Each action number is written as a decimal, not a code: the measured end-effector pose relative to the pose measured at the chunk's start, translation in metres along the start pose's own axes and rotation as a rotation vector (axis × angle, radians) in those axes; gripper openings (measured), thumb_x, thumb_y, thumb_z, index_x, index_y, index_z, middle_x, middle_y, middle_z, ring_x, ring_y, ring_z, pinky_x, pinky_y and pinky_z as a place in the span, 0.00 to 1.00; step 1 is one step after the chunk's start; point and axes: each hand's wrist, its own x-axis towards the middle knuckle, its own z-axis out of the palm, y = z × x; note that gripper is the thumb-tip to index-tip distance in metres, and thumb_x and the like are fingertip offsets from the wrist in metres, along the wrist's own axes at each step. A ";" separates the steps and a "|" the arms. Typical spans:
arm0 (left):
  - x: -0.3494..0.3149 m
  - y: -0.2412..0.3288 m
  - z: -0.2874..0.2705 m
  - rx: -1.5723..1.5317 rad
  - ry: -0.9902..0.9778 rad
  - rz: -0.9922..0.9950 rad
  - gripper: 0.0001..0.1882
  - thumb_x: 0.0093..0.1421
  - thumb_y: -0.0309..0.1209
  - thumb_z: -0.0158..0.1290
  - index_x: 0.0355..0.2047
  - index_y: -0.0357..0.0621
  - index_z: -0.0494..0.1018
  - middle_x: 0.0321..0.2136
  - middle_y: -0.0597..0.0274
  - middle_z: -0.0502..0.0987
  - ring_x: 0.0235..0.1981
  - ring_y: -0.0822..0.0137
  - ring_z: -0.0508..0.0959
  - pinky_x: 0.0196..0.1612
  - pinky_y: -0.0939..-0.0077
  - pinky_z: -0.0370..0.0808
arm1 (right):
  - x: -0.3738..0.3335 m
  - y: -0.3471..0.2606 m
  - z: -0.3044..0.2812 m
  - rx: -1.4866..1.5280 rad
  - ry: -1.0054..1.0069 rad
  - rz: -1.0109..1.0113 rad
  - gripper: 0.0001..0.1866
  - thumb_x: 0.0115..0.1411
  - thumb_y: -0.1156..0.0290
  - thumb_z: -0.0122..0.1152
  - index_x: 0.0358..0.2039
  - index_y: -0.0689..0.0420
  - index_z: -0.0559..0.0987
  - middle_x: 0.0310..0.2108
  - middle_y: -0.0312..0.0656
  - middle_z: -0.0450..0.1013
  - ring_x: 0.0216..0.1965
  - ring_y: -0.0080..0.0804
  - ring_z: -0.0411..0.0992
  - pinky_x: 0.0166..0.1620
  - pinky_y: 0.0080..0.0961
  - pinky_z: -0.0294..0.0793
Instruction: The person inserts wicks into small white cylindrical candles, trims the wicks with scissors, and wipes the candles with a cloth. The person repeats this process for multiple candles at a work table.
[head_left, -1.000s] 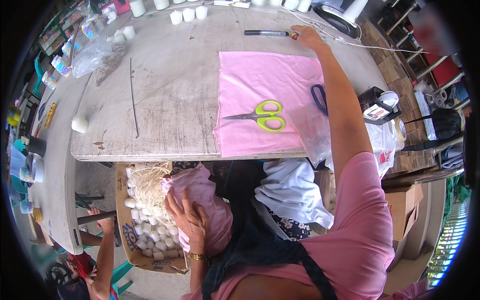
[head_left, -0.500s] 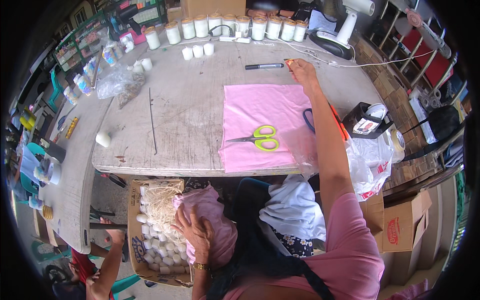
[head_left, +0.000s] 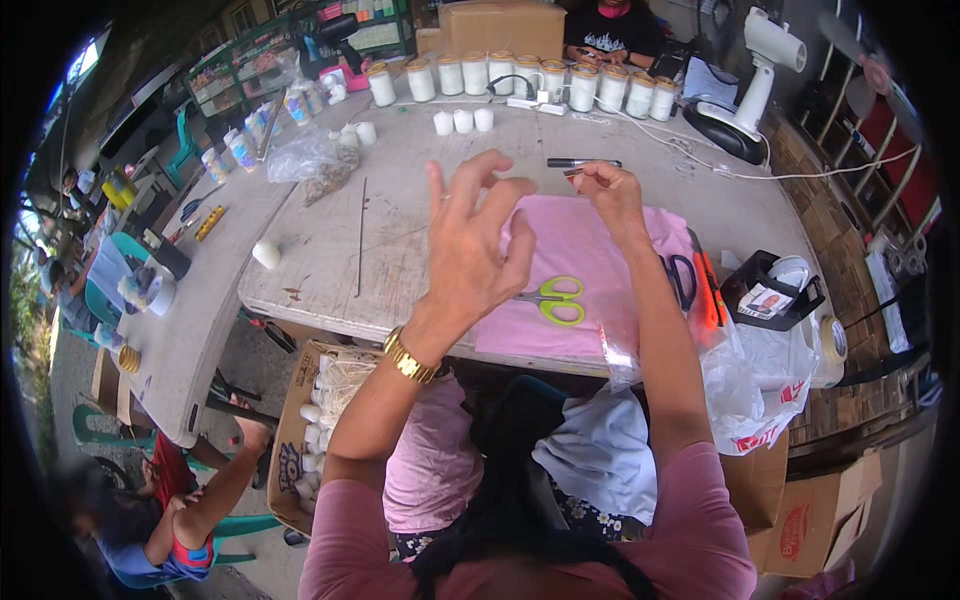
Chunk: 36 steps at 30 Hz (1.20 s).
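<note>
My left hand (head_left: 474, 228), a gold watch at its wrist, is raised above the front of the table; its fingers are curved and apart, with nothing in them. Just right of it, my right hand (head_left: 614, 200) pinches a small red and dark flat piece whose kind I cannot make out. Both hands are above a pink cloth (head_left: 570, 240) spread on the table. Scissors with lime-green handles (head_left: 562, 312) lie on the cloth, their blades partly behind my left hand. A dark marker (head_left: 583, 163) rests just beyond my right hand.
Lidded glass jars (head_left: 449, 74) line the far side, beside a white fan (head_left: 757, 95). Three white candles (head_left: 463, 122) stand before them. At right are dark-handled scissors (head_left: 683, 280), a black caddy (head_left: 775, 292) and a plastic bag (head_left: 742, 385). A cardboard box (head_left: 290, 455) holds candles below.
My left hand has risen from the pink cloth over my lap and the box to above the table. My right hand has drawn slightly nearer, still pinching the small piece. The view has shifted.
</note>
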 end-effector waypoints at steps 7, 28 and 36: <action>0.023 -0.069 0.152 -0.572 -0.111 -0.395 0.12 0.51 0.24 0.51 0.37 0.37 0.75 0.26 0.50 0.78 0.24 0.63 0.80 0.29 0.71 0.75 | 0.007 -0.009 -0.011 0.279 -0.013 0.145 0.05 0.54 0.79 0.59 0.32 0.61 0.80 0.25 0.34 0.75 0.25 0.16 0.67 0.30 0.15 0.64; 0.001 -0.076 0.162 -0.595 -0.012 -0.630 0.04 0.53 0.24 0.53 0.28 0.36 0.74 0.21 0.56 0.79 0.22 0.69 0.79 0.26 0.75 0.75 | -0.003 -0.020 -0.037 -0.099 0.039 0.104 0.13 0.62 0.65 0.55 0.39 0.61 0.80 0.25 0.36 0.74 0.26 0.19 0.68 0.33 0.18 0.68; 0.015 -0.069 0.131 -0.871 -0.110 -0.802 0.06 0.58 0.29 0.53 0.32 0.38 0.73 0.25 0.59 0.79 0.17 0.75 0.74 0.23 0.82 0.68 | -0.077 -0.098 -0.084 -0.900 -0.064 0.105 0.09 0.56 0.71 0.55 0.32 0.59 0.81 0.28 0.54 0.75 0.31 0.51 0.74 0.37 0.37 0.71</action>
